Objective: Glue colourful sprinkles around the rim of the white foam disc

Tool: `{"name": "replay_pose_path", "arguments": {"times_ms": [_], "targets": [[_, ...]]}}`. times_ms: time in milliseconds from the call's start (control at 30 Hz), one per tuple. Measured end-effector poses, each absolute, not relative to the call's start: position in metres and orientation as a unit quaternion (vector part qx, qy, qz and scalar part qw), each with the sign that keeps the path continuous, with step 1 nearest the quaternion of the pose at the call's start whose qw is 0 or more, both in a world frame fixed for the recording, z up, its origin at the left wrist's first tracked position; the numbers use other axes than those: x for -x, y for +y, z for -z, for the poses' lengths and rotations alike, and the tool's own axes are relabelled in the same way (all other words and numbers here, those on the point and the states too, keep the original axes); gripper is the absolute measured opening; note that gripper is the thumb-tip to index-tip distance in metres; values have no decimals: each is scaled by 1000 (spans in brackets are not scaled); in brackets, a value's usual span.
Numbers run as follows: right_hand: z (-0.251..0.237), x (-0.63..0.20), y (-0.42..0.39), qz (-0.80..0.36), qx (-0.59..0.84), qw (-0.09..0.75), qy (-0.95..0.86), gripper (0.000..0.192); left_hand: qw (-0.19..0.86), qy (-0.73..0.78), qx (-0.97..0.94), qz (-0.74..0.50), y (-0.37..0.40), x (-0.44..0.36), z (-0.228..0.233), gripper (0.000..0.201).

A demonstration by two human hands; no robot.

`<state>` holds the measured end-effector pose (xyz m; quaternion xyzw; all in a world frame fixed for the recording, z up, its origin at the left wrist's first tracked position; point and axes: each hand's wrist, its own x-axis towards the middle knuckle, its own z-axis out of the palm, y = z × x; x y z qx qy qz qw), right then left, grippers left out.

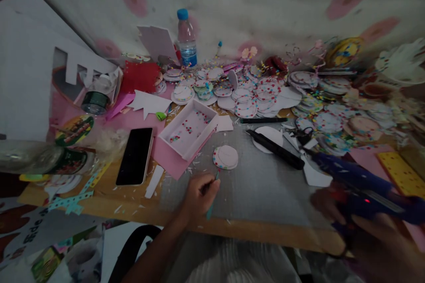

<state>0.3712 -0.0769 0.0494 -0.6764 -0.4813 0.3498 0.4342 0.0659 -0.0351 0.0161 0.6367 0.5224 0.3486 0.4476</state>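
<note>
My left hand (pixel 201 192) is closed around a thin teal stick (pixel 210 210). Its upper tip, with a small red dot at the end, touches or nearly touches the lower edge of a round white paper disc (pixel 226 157). Red and blue beads line the left side of that disc. At the right, my right hand (pixel 358 225), slightly blurred, grips a dark blue glue gun (pixel 361 181) with a lit red light, its nozzle pointing left. A white paper box (pixel 189 130) holding scattered red beads sits beyond my left hand.
A black utility knife (pixel 277 149) lies over a white disc on the grey mat (pixel 265 190). Left of the box are a phone (pixel 135 157) and plastic bottles (pixel 71 160). Many bead-edged discs (pixel 247 95) are piled at the back, near an upright water bottle (pixel 187 44).
</note>
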Motion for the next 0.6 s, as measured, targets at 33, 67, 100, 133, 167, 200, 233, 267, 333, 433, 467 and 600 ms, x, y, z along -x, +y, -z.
{"name": "replay_pose_path", "arguments": {"times_ms": [33,67,100,133,167,200,233,267,333,433,467,600], "targets": [[-46,-357,-74,-464,624,425,-464,45,446,518,-642,-348,-35,-65,-15,41],[-42,-344,-73,-538,592,408,-441,46,445,514,-646,-348,-36,-65,-15,41],[-37,-333,-72,-581,594,366,-420,43,444,511,-649,-348,-36,-65,-15,40],[-33,-323,-72,-599,609,331,-401,41,444,509,-651,-347,-36,-64,-15,40],[-29,-315,-72,-601,627,309,-388,38,445,506,-653,-345,-36,-64,-15,39],[-27,-308,-72,-596,643,299,-377,36,448,503,-655,-342,-36,-64,-15,39],[-25,-302,-72,-592,650,306,-366,35,450,500,-658,-339,-36,-64,-15,38],[-23,-298,-71,-591,648,322,-356,33,451,498,-660,-335,-36,-64,-15,38],[-21,-294,-68,-593,640,348,-343,32,451,493,-669,-326,-36,-64,-15,37],[-17,-295,-64,-608,623,318,-377,30,447,488,-682,-312,-36,-64,-15,37],[-15,-295,-64,-607,621,305,-391,29,446,488,-684,-309,-36,-64,-15,36],[-12,-293,-67,-568,653,311,-393,31,443,487,-689,-304,-36,-65,-16,36]]}}
